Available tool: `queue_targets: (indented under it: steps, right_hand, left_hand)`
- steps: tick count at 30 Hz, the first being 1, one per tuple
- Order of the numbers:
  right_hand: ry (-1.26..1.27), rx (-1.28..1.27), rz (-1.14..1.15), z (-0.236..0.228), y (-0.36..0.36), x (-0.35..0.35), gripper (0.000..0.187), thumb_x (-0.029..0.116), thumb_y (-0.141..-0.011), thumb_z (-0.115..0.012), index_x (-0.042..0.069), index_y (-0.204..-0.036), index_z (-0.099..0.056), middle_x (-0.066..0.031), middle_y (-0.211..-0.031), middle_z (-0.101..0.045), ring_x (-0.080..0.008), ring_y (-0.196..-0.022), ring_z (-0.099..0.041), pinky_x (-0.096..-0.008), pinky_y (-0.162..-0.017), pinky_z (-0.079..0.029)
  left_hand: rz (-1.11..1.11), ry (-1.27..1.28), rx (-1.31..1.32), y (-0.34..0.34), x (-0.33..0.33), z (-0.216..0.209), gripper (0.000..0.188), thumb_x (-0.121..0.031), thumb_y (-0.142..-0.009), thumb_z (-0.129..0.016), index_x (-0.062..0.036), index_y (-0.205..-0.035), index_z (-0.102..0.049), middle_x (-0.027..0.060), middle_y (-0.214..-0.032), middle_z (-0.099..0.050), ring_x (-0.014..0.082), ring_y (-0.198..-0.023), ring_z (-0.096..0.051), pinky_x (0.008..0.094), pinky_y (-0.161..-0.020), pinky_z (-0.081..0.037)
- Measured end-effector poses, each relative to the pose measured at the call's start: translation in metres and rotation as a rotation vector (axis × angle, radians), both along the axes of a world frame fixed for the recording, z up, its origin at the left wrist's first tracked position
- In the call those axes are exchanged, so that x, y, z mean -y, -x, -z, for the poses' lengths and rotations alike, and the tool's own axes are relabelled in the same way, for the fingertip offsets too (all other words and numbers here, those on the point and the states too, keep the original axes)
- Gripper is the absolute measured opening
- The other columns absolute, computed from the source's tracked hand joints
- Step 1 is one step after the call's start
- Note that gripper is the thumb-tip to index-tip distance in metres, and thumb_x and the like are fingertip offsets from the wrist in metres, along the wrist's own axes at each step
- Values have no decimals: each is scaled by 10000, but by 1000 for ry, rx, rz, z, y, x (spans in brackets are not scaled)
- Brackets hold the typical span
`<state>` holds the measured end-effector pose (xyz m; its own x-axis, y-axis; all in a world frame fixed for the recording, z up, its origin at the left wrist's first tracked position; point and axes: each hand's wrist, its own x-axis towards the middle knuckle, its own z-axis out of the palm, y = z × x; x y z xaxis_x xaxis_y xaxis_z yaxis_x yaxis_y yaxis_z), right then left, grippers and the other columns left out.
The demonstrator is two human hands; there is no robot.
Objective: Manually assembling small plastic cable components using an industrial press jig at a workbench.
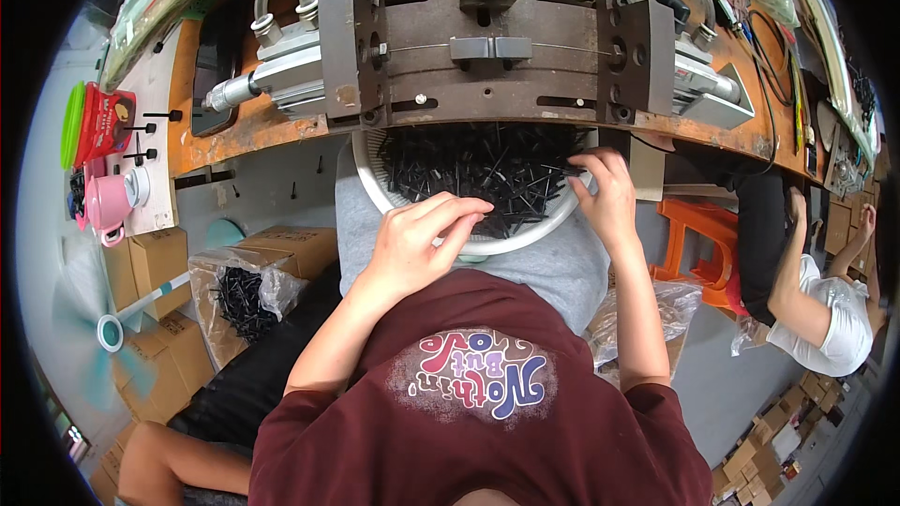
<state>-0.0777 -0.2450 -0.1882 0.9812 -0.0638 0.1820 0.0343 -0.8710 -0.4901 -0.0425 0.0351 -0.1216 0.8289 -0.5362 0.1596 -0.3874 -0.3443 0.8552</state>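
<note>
A round white plastic basket (366,173) rests on my lap, full of thin black pins with thicker heads (487,169). Over its near left side, my left hand (419,239) has thumb and fingers pinched together; whatever may be between the tips is hidden. At the basket's right rim, my right hand (607,197) curls thumb and fingers toward the pins, and dark pieces at its fingertips blend into the pile. Just beyond the basket stands a metal fixture (422,66) with two small steel blocks (490,49) at its middle, a thin rod running out on either side.
Pneumatic cylinders (281,66) with clear hoses flank the fixture on a wooden bench (272,138). To the left are a pink cup (108,199), a spinning fan (110,333) and a bag of black pins (246,305). An orange stool (698,248) and another person (825,319) are at right.
</note>
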Motion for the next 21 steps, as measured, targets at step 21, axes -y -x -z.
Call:
queue_targets:
  steps: [21]
  right_hand:
    - [95,-16,-227,18,-24,-18,137,111,-738,-737,61,-860,-698,-77,-915,-658,-291,-909,-625,-392,-814,-500]
  left_hand:
    - [-50,77,29,8,-2,7,145,-19,-865,-675,-66,-991,-728,62,-834,-704,189,-686,-684,291,-591,-535]
